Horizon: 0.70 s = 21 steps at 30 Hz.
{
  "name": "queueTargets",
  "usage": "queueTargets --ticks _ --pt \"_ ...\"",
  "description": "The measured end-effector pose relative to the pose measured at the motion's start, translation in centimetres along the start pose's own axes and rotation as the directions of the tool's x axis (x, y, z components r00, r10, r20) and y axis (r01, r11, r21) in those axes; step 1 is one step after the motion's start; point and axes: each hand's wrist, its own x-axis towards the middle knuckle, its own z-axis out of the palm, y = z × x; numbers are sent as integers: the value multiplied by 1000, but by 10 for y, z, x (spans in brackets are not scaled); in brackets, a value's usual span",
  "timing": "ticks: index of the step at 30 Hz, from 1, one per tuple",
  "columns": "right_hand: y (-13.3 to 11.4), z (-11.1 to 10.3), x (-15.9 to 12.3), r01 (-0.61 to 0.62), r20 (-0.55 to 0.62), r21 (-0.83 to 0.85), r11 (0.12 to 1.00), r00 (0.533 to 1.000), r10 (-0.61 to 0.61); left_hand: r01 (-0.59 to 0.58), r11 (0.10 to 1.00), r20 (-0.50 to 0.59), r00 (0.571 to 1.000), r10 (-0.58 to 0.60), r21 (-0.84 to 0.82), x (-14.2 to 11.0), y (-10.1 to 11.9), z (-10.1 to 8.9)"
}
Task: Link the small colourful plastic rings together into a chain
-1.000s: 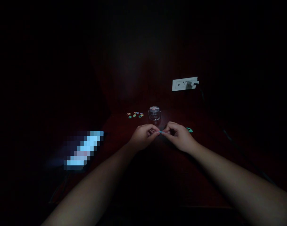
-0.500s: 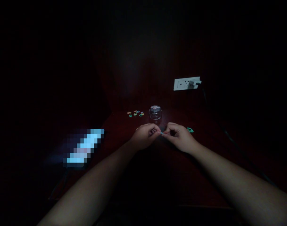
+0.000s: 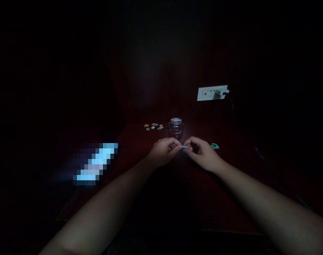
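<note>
The scene is very dark. My left hand (image 3: 163, 151) and my right hand (image 3: 201, 153) meet over a dark reddish table (image 3: 225, 198), fingers pinched together. Between the fingertips stretches a small light-blue elastic band (image 3: 184, 146), held by both hands. Just behind the hands stands a small clear jar (image 3: 175, 126) with a lid. To the jar's left lie several small coloured bands (image 3: 153, 126) on the table. A green band (image 3: 214, 145) lies right of my right hand.
A glowing screen, blurred out (image 3: 96, 164), lies at the table's left edge. A white wall socket (image 3: 212, 93) with a plug sits behind right, and a dark cable (image 3: 259, 152) runs down from it along the right side.
The hands stay pinched on the blue band with only slight finger shifts. The view has tilted a little, so the jar and socket sit slightly higher and further right.
</note>
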Motion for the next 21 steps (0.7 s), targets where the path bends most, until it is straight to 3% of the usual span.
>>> queueTargets --ticks 21 --pt "3 0 0 -34 -10 -23 999 999 34 -9 999 14 1000 10 -52 -1 -2 2"
